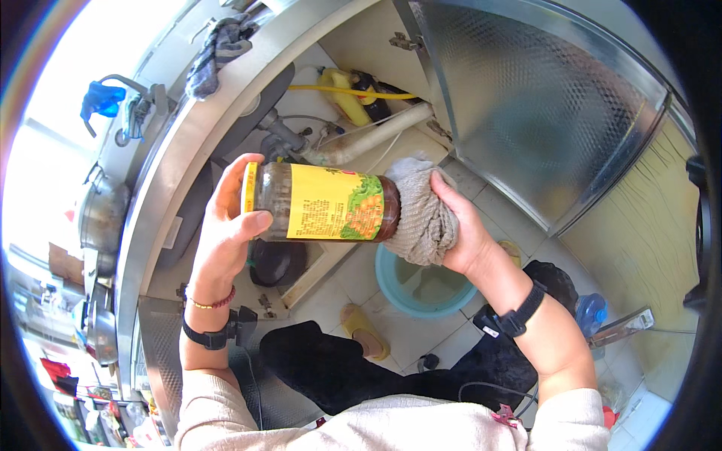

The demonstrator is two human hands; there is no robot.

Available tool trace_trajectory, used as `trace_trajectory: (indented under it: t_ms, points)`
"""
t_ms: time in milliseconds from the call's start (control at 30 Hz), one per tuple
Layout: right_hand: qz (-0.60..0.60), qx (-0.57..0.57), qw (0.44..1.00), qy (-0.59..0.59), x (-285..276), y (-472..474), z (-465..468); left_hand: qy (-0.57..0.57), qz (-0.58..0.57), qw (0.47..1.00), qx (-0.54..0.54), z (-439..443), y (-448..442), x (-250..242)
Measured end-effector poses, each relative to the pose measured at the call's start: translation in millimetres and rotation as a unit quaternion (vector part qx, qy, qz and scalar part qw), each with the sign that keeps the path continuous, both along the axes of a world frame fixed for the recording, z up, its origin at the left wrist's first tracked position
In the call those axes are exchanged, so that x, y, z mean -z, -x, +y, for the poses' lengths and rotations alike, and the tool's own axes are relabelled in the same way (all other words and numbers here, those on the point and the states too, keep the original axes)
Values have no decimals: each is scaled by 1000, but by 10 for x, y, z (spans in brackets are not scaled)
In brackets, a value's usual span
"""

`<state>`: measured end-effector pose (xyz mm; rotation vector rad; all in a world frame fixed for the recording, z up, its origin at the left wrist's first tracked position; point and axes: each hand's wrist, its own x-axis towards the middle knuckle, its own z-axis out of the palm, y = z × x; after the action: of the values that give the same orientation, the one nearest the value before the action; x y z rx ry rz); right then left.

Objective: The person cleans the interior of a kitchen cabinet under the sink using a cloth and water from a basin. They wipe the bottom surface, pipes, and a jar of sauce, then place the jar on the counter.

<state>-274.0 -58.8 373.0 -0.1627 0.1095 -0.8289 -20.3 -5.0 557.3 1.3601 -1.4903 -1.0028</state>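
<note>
A glass jar [335, 202] with a yellow printed label lies sideways in the air before me. My left hand [228, 206] grips it around its yellow lid [249, 186]. In my right hand [465, 222] is a bunched grey-beige cloth [423, 211], pressed against the jar's bottom end. The jar holds something dark, and its label bears writing. Below the cloth, a light-blue plastic basin [389, 282] stands on the tiled floor with murky water in it.
An open sink cabinet shows a white drain pipe [372, 132], a yellow bottle [344, 96] and a dark bottle [369, 96]. Its metal door [541, 118] swings out at right. Above left runs the counter edge [169, 152] with a draped grey cloth [220, 53]. A blue-capped bottle [589, 315] stands right.
</note>
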Motion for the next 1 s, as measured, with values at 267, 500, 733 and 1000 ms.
trace_trajectory:
  t_ms: [267, 500, 733, 1000]
  points:
    - [-75, -71, 993, 63, -149, -178, 138, 66, -62, 996, 22, 303, 74, -331]
    - [-130, -8, 986, 103, -272, -289, 103, 284, 146, 948, -11, 241, 313, -185]
    - [-153, -5, 985, 84, -274, -426, 101, 327, 304, 891, -84, 153, 422, 451]
    - [-61, -47, 995, 60, -22, -605, 15, 265, 282, 922, -17, -38, 195, 1072]
